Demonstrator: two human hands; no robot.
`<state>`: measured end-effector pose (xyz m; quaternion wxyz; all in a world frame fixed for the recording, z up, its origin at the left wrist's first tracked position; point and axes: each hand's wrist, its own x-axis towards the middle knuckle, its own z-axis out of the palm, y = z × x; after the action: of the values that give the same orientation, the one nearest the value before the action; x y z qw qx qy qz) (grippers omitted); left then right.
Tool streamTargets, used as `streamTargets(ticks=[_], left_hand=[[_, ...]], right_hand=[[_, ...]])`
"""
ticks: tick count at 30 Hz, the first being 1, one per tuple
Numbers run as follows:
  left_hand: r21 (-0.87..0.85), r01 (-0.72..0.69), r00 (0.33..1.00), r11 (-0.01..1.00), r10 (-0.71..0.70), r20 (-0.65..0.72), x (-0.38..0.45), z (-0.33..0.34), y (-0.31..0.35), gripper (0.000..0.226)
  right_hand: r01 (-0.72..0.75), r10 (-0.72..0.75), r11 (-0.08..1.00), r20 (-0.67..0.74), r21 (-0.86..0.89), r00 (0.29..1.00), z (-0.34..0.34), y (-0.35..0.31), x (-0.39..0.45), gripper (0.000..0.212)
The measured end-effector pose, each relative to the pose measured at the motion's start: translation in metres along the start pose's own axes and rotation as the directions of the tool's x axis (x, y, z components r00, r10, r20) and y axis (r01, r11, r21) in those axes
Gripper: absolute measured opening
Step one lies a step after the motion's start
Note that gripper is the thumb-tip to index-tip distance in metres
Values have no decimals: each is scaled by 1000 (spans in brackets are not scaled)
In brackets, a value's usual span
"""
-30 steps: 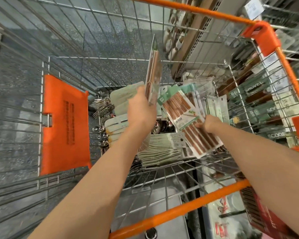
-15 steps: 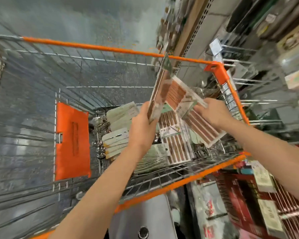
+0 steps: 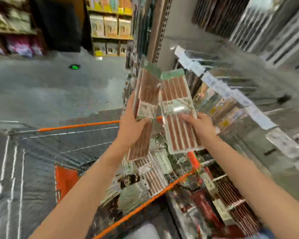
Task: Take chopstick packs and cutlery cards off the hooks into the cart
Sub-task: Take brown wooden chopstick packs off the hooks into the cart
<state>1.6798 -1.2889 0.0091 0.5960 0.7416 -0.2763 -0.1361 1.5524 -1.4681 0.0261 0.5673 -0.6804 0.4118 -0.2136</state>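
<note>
**A:** Quick pass. What have the hands got?

**B:** From my seat: left hand (image 3: 131, 125) is wrapped round a chopstick pack (image 3: 148, 94), fingers curled on its lower edge, thumb side on the left edge. The pack stands almost upright, turned partly edge-on to me. There may be more than one pack in that grip; something brown carries on below the hand, but blur stops me counting.

**A:** Right?

**B:** Right hand (image 3: 199, 125) grips a second chopstick pack (image 3: 177, 114), fingers over its front near the middle. That one faces me flat, tilted a little, green header at the top, brown sticks in rows, a white label band across.

**A:** Touching each other?

**B:** Just beside, top edges close. Contact I can't tell.

**A:** Where are they against the cart?

**B:** Both are held up above the cart (image 3: 79, 125), over its far right corner. Orange rim runs behind the left hand and along the near edge.

**A:** Anything inside it?

**B:** More packs in the cart (image 3: 154, 176), brown sticks in clear sleeves, and a fanned stack of pale cards (image 3: 133, 195) near the near rim. Orange flap (image 3: 66, 180) on the left wall.

**A:** Surroundings?

**B:** Shelf rack (image 3: 231, 94) on the right with hanging goods and price tags, heavily smeared. Grey floor (image 3: 50, 90) beyond.
</note>
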Motion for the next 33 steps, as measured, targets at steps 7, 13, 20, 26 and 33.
streamTargets(ticks=[7, 13, 20, 26, 33], left_hand=[[16, -171, 985, 985, 171, -15, 53, -4, 72, 85], [-82, -309, 950, 947, 305, -65, 94, 21, 113, 87], [-120, -318, 948, 941, 310, -77, 124, 64, 148, 86], [-228, -332, 934, 915, 353, 54, 113, 114, 162, 85], [-315, -397, 866, 862, 466, 182, 85, 155, 188, 81]], right_hand=[[271, -222, 953, -295, 136, 929, -7, -54, -2, 12], [344, -232, 905, -387, 251, 892, -26, -90, 38, 16], [444, -247, 858, -548, 260, 799, -86, -105, 60, 16], [510, -279, 847, -690, 151, 668, -146, -94, 39, 26], [510, -275, 859, -792, 53, 545, -193, -97, -7, 94]])
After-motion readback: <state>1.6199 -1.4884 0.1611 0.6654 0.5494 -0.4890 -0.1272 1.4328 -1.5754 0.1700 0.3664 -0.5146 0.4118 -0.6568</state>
